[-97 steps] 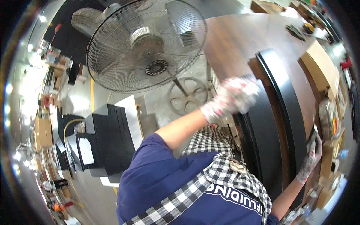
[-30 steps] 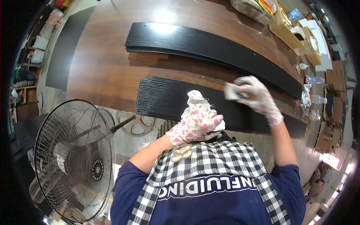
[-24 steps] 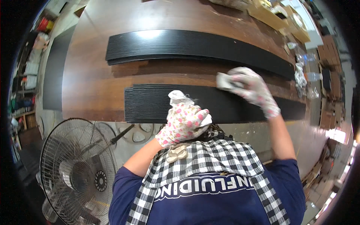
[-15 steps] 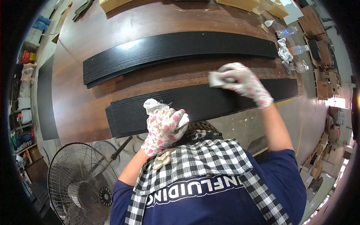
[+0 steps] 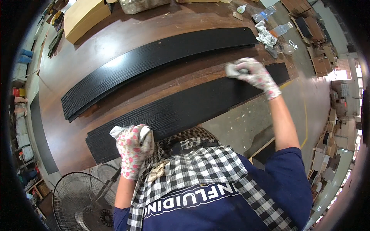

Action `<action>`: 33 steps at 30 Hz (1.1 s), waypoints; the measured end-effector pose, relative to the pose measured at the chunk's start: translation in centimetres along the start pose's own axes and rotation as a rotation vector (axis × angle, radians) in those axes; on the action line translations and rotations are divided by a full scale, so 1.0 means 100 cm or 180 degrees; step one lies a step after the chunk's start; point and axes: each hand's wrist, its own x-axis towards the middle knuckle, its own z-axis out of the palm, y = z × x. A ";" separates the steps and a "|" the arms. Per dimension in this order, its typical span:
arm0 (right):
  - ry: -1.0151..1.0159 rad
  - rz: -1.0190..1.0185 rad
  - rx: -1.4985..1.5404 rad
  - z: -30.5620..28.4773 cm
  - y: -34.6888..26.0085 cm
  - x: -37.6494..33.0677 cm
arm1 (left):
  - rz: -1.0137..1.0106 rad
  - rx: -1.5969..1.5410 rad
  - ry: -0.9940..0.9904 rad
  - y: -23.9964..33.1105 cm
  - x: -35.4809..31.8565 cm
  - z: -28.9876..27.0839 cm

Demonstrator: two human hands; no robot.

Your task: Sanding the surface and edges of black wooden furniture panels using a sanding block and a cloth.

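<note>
A long black wood-grained board [image 5: 185, 106] lies along the table's near edge, with another just under it showing at the left end. My left hand [image 5: 133, 150], in a white floral glove, is closed around a white cloth [image 5: 116, 132] at the board's near edge, towards its left end. In a matching glove, my right hand [image 5: 257, 75] grips a folded greyish-white cloth [image 5: 232, 71] by the board's far edge, right of the middle. Whether this cloth touches the board cannot be made out. Beyond lies a second stack of black boards [image 5: 154, 57].
On the brown table [image 5: 58, 142] a cardboard box [image 5: 83, 21] stands at the far left. Plastic bottles [image 5: 280, 29] and a crumpled white cloth [image 5: 266, 36] sit at the far right. A black-caged fan [image 5: 83, 204] stands at my lower left.
The view has turned, so the boards now slant up to the right. My left hand has shifted left with its cloth; my right hand is nearer the board's right end.
</note>
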 end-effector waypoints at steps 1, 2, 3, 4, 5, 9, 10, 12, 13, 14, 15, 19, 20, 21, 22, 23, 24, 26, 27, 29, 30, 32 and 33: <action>-0.0051 0.0405 -0.0295 -0.012 0.026 -0.015 | -0.0061 -0.0055 0.0026 0.007 0.006 0.003; -0.0093 0.0483 -0.0236 -0.019 0.033 -0.019 | -0.0134 -0.0100 0.0056 0.015 0.013 0.007; -0.0087 0.0151 0.0156 -0.017 0.025 -0.010 | 0.0016 -0.0130 0.0135 0.026 0.019 0.016; -0.0089 -0.0162 0.0540 -0.008 0.007 0.005 | 0.0082 0.0098 -0.0031 0.043 0.028 0.025; -0.0158 -0.0484 0.0735 0.003 -0.015 0.020 | 0.0232 0.0149 -0.0034 0.062 0.036 0.032; -0.0317 -0.1248 0.0593 0.024 -0.042 0.037 | 0.0430 0.0427 0.0115 0.099 0.072 0.088; -0.0397 -0.1222 0.0594 0.013 -0.023 0.033 | 0.0379 0.0761 0.0232 0.101 0.077 0.097; -0.0191 -0.1039 0.0613 -0.007 0.037 0.014 | 0.0212 0.0574 0.0382 0.099 0.077 0.101; -0.0250 -0.0811 0.0474 -0.025 0.072 0.001 | 0.0127 0.0571 0.0384 0.099 0.075 0.102; -0.0263 -0.0480 0.0404 -0.044 0.107 -0.014 | 0.0042 0.0569 0.0397 0.100 0.075 0.103; -0.0183 -0.0194 0.0339 -0.060 0.146 -0.032 | 0.0213 0.0659 0.0515 0.100 0.077 0.105; 0.0163 -0.0942 0.0575 -0.065 0.148 -0.026 | 0.0162 0.0824 0.0455 0.102 0.082 0.108; 0.0183 -0.1220 0.0840 -0.046 0.131 -0.016 | 0.0074 0.0874 0.0412 0.103 0.081 0.107; 0.0140 -0.1375 0.1108 -0.035 0.104 -0.009 | 0.0091 0.0816 0.0420 0.103 0.079 0.105; -0.0119 -0.1328 0.0919 -0.023 0.092 -0.005 | 0.0121 0.0758 0.0432 0.102 0.078 0.103; -0.0080 -0.1284 0.0808 -0.024 0.101 -0.009 | 0.0254 0.0858 0.0517 0.098 0.076 0.103; -0.0037 -0.1254 0.0711 -0.027 0.113 -0.009 | 0.0379 0.0976 0.0606 0.093 0.074 0.104; 0.0094 -0.0966 0.0480 -0.054 0.167 -0.031 | 0.0253 0.0821 0.0545 0.085 0.069 0.103; 0.0161 -0.0557 0.0438 -0.066 0.206 -0.048 | 0.0139 0.0787 0.0530 0.087 0.069 0.103; 0.0093 0.0375 0.0351 -0.104 0.262 -0.083 | 0.0098 0.0642 0.0467 0.097 0.076 0.103; -0.0032 0.0853 0.0325 -0.127 0.276 -0.093 | 0.0120 0.0637 0.0446 0.098 0.077 0.103; 0.0004 0.1365 -0.0147 -0.133 0.303 -0.103 | 0.0240 0.0650 0.0509 0.099 0.082 0.104; 0.0274 0.1030 -0.0340 -0.127 0.280 -0.095 | 0.0189 0.0566 0.0515 0.101 0.083 0.105</action>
